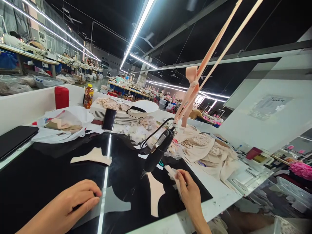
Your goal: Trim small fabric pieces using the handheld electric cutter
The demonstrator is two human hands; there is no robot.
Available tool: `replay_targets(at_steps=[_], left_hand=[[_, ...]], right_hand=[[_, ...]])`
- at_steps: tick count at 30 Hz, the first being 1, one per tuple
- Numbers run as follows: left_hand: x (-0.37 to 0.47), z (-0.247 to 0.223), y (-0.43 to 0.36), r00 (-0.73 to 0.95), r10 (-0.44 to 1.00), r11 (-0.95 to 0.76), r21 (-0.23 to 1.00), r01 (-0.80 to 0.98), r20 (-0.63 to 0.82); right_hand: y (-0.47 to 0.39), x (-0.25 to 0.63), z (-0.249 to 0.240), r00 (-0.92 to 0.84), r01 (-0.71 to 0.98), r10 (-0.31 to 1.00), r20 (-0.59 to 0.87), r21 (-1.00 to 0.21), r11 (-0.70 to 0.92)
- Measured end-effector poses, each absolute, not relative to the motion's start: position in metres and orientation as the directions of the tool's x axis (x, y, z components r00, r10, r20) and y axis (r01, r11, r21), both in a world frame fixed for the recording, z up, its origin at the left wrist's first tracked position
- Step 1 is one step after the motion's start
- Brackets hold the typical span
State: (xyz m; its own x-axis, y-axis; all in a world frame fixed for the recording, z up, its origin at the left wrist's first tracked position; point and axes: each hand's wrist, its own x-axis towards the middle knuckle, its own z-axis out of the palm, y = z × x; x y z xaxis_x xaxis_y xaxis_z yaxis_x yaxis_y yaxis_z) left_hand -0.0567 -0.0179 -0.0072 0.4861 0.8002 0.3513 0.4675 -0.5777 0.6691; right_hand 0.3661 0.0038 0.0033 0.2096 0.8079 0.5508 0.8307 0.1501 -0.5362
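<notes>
My left hand is over the glossy black board at the lower left, fingers bent and apart, beside a translucent grey template. My right hand pinches a small pale fabric piece above the board's right part. Between the hands lies a beige cut piece. Another beige piece rests farther back on the left. A black handheld tool hangs from peach straps, its tip just above the near beige piece.
Behind the board are a white plastic bag, a phone, a vented white box, a bottle and a red container. Heaped beige fabric lies at right. A black tablet-like object sits at left.
</notes>
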Motion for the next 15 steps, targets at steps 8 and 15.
replay_targets(at_steps=[8,15], left_hand=[[-0.051,-0.005,-0.025,0.446,0.827,-0.545,0.686,0.483,0.342],[-0.037,0.001,-0.044,0.374,0.88,-0.435,0.816,0.382,0.294]], right_hand=[[-0.026,0.322,0.024,0.226,0.617,0.891,0.394,-0.765,0.182],[-0.053,0.238,0.015,-0.2,0.52,0.97,0.138,-0.824,0.225]])
